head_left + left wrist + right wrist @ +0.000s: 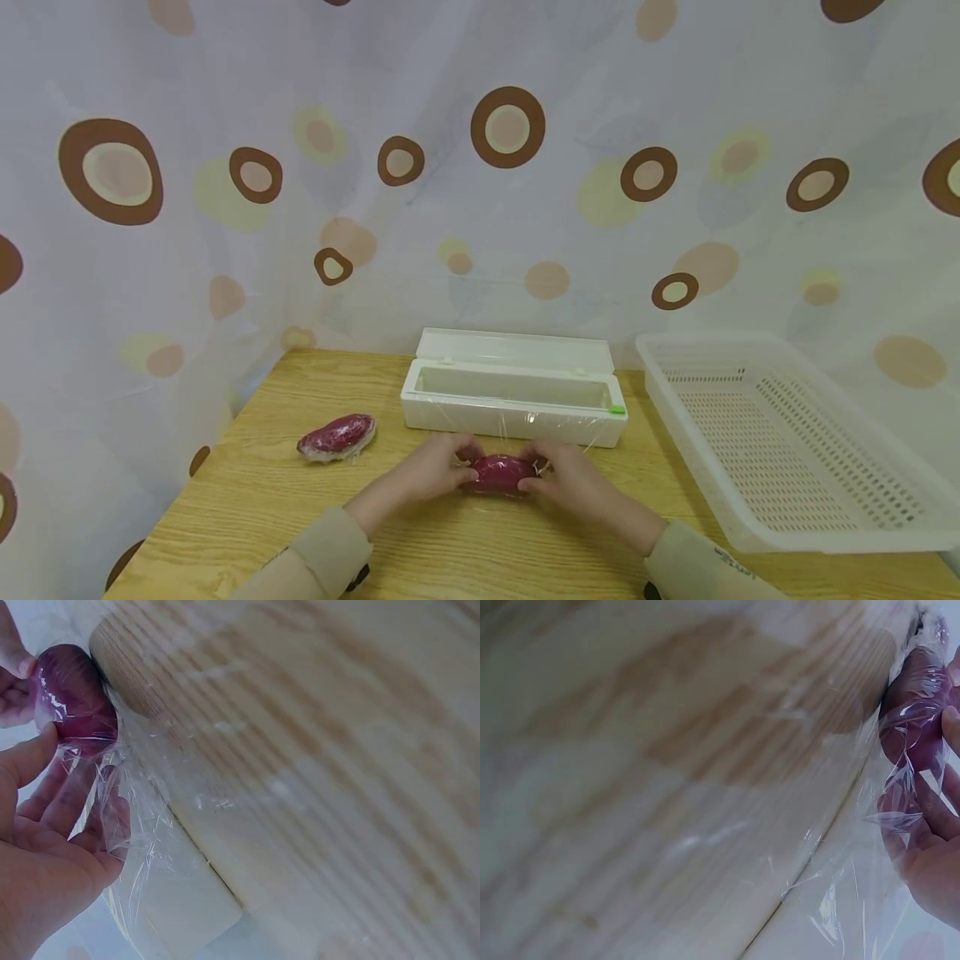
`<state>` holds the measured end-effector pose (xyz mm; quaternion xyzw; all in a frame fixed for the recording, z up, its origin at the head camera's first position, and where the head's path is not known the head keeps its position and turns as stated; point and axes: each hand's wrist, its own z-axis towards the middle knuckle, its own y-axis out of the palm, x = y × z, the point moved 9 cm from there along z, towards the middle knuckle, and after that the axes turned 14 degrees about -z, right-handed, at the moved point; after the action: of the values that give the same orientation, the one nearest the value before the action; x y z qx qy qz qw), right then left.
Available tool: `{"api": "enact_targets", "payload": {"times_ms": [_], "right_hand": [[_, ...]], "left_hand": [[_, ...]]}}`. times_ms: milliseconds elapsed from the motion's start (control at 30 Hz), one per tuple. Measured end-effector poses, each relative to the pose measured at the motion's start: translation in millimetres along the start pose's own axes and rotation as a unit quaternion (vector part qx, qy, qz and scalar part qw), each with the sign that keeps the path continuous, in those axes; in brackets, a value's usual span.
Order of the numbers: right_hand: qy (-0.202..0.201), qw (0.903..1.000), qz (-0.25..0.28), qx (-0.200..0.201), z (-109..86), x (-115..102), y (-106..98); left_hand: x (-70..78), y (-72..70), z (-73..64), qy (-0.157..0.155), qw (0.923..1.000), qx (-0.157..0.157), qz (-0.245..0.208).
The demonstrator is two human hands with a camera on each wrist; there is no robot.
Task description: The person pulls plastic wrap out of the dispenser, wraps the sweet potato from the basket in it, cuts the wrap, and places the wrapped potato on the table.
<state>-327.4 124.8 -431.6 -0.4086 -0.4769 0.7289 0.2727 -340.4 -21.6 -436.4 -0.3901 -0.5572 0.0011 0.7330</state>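
A purple-skinned sweet potato (501,473) lies at the front middle of the table, partly wrapped in transparent cling film (150,832). My left hand (433,469) pinches its left end, thumb toward me and fingers behind. At the right end, my right hand (567,478) holds it the same way. In the right wrist view, loose film (900,817) bunches over the fingers. Film stretches from the sweet potato toward the white cling film dispenser (517,419), which stands just behind my hands with its lid raised. The underside of the sweet potato is hidden.
To the left, another purple sweet potato (339,437), wrapped in film, lies on the wooden table (285,508). A white perforated plastic basket (847,540) stands on the right. A green piece (617,409) sits at the dispenser's right end. Behind the table hangs a patterned curtain (570,225).
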Motion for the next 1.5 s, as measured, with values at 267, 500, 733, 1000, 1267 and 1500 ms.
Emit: {"api": "enact_targets", "payload": {"times_ms": [267,500,733,1000,1267,1500], "right_hand": [[0.010,0.9995,-0.031,-0.004,1.3,2,-2],[0.001,0.9981,-0.061,0.006,0.1,2,-3],[-0.019,0.9938,-0.103,0.039,1.3,-2,-9],[0.012,0.9957,-0.089,0.023,6.4,5,-5],[0.031,0.9962,-0.073,0.037,11.5,11,-7],[0.023,0.9929,-0.103,0.056,12.6,7,-11]], "left_hand": [[-4.2,-1.7,4.3,-0.011,0.9996,0.001,0.026],[-1.1,-1.9,5.6,0.002,0.9988,-0.008,0.048],[-0.5,-3.7,4.9,0.008,0.9958,0.005,0.091],[-4.0,-3.9,9.8,0.014,0.9949,0.004,0.100],[-13.3,-10.3,14.1,-0.025,0.9990,0.029,0.022],[-14.2,-14.2,16.4,-0.016,0.9989,0.041,0.014]]}}
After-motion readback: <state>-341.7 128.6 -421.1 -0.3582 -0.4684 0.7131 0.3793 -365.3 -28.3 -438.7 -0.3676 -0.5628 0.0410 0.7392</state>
